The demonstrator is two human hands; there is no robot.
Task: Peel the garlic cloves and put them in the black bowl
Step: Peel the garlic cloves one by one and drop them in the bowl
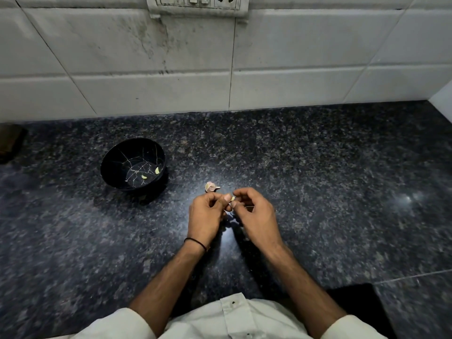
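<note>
Our left grip (205,216) pinches a small pale garlic clove (232,198) at the fingertips. Our right grip (256,216) meets it there, thumb and forefinger closed on the same clove and the other fingers curled. Both hover just above the dark speckled tabletop (318,179), near the middle. Just beyond the fingers an unpeeled piece (211,187) in pinkish papery skin lies on the tabletop. Farther left stands the black bowl (107,162), well apart from our hands, with two peeled cloves (157,170) on its bottom. A black band (195,243) circles our left wrist. A white tiled wall (146,57) rises at the far edge.
</note>
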